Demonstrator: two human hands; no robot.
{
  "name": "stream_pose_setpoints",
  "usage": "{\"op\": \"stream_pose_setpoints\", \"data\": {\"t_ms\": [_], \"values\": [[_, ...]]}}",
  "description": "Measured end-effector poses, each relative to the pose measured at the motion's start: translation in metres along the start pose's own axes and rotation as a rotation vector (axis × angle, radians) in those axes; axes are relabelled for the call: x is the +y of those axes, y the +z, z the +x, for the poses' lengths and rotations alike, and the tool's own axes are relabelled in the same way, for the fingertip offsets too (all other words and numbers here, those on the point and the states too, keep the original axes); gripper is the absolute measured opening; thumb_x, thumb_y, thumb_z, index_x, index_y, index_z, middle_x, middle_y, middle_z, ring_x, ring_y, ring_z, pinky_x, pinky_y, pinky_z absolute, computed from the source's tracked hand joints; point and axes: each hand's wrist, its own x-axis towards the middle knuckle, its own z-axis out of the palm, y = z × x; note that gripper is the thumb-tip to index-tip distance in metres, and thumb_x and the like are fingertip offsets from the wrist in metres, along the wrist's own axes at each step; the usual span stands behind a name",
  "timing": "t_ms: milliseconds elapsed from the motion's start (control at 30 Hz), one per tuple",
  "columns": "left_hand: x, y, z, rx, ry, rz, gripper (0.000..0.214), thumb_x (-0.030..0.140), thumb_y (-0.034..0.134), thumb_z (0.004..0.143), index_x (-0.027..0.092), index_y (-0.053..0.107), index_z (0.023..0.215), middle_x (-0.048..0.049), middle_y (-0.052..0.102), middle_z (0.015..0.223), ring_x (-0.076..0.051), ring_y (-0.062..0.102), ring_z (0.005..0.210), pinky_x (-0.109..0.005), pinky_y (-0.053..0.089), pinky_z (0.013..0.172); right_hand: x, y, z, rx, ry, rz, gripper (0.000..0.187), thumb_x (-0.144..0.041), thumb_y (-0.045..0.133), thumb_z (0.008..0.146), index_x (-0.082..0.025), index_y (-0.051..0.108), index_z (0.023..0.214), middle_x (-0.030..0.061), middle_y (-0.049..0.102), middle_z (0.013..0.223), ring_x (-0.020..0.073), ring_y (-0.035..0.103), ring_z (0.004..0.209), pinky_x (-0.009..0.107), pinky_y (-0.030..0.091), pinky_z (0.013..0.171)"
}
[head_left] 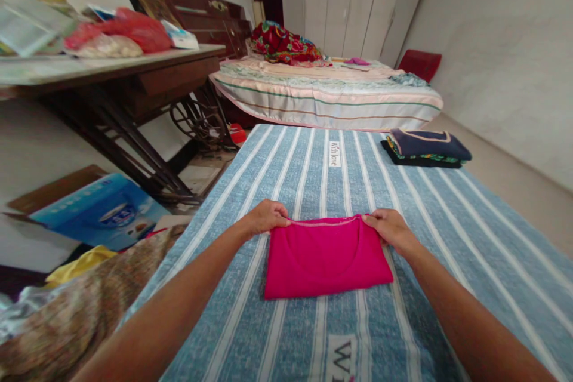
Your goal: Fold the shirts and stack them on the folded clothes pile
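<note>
A bright pink shirt [329, 256], folded into a rough rectangle, lies on the blue-and-white striped cloth [304, 185] in front of me. Its scooped neckline shows on the upper face. My left hand [267, 218] pinches the far left corner between thumb and fingers. At the far right corner, my right hand [388, 228] pinches the same edge. The far edge stretches nearly straight between both hands. Farther off to the right sits a small stack of folded clothes [427, 146], a dark navy one on top.
A bed with a striped sheet [331, 101] and a red floral blanket [286, 45] stands beyond. At left is a sewing-machine table [188, 57] bearing red plastic bags [129, 30]. Below are a blue box [102, 209] and piled cloth [94, 304]. A red chair [419, 64] stands by the wall.
</note>
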Motion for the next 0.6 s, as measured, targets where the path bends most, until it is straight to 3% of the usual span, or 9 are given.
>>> {"op": "stream_pose_setpoints", "data": {"t_ms": [67, 167, 233, 300, 400, 467, 533, 600], "values": [[-0.004, 0.002, 0.002, 0.023, 0.029, 0.043, 0.027, 0.038, 0.064, 0.056, 0.016, 0.06, 0.071, 0.0049, 0.054, 0.052, -0.011, 0.046, 0.049, -0.021, 0.03, 0.046, 0.001, -0.002, 0.002, 0.039, -0.046, -0.096, 0.024, -0.037, 0.056, 0.081, -0.017, 0.06, 0.07, -0.0009, 0.052, 0.051, 0.0149, 0.054, 0.049, 0.023, 0.037, 0.045], [-0.007, 0.004, 0.001, 0.104, 0.091, 0.16, 0.025, 0.039, 0.062, 0.061, 0.017, 0.06, 0.073, 0.0027, 0.058, 0.058, -0.014, 0.053, 0.056, -0.023, 0.036, 0.05, 0.001, -0.004, -0.006, 0.239, -0.186, -0.411, 0.029, -0.041, 0.054, 0.084, -0.015, 0.065, 0.09, 0.006, 0.063, 0.069, 0.0225, 0.062, 0.069, 0.03, 0.045, 0.06], [-0.007, 0.006, -0.004, 0.209, 0.135, 0.291, 0.025, 0.04, 0.058, 0.066, 0.018, 0.061, 0.076, 0.0, 0.062, 0.067, -0.017, 0.058, 0.065, -0.025, 0.043, 0.058, 0.0, 0.0, -0.022, 0.402, -0.329, -0.566, 0.036, -0.042, 0.05, 0.087, -0.013, 0.063, 0.103, 0.0107, 0.066, 0.085, 0.0262, 0.063, 0.08, 0.036, 0.048, 0.068], [-0.004, 0.01, -0.014, 0.362, 0.179, 0.426, 0.024, 0.039, 0.056, 0.071, 0.017, 0.062, 0.08, -0.0034, 0.065, 0.077, -0.02, 0.061, 0.076, -0.03, 0.047, 0.07, -0.002, 0.008, -0.044, 0.483, -0.54, -0.56, 0.034, -0.039, 0.046, 0.09, -0.013, 0.062, 0.104, 0.012, 0.066, 0.096, 0.0259, 0.062, 0.087, 0.038, 0.049, 0.076], [0.002, 0.025, -0.036, 0.591, 0.311, 0.539, 0.024, 0.036, 0.05, 0.08, 0.016, 0.061, 0.088, -0.0084, 0.066, 0.094, -0.023, 0.061, 0.091, -0.036, 0.048, 0.085, -0.002, 0.03, -0.077, 0.458, -0.924, -0.487, 0.028, -0.032, 0.043, 0.093, -0.014, 0.064, 0.099, 0.0113, 0.065, 0.101, 0.0234, 0.059, 0.098, 0.039, 0.046, 0.091], [0.005, 0.042, -0.054, 0.637, 0.425, 0.559, 0.024, 0.032, 0.045, 0.085, 0.016, 0.061, 0.092, -0.0101, 0.065, 0.101, -0.022, 0.06, 0.099, -0.036, 0.047, 0.09, 0.0, 0.044, -0.091, 0.402, -1.068, -0.485, 0.028, -0.029, 0.044, 0.093, -0.014, 0.063, 0.104, 0.0124, 0.062, 0.111, 0.0241, 0.053, 0.111, 0.042, 0.04, 0.1], [0.006, 0.061, -0.068, 0.606, 0.507, 0.597, 0.025, 0.028, 0.04, 0.088, 0.016, 0.061, 0.093, -0.0109, 0.063, 0.108, -0.021, 0.058, 0.106, -0.036, 0.046, 0.095, 0.006, 0.056, -0.097, 0.33, -1.077, -0.535, 0.034, -0.032, 0.045, 0.093, -0.012, 0.059, 0.117, 0.0147, 0.054, 0.127, 0.0266, 0.042, 0.125, 0.047, 0.034, 0.106], [0.005, 0.079, -0.075, 0.552, 0.533, 0.659, 0.027, 0.026, 0.038, 0.09, 0.016, 0.062, 0.099, -0.0118, 0.06, 0.118, -0.022, 0.054, 0.114, -0.037, 0.043, 0.1, 0.013, 0.064, -0.094, 0.253, -0.98, -0.606, 0.049, -0.04, 0.046, 0.092, -0.009, 0.051, 0.129, 0.018, 0.042, 0.139, 0.0293, 0.032, 0.133, 0.05, 0.031, 0.107]]}}
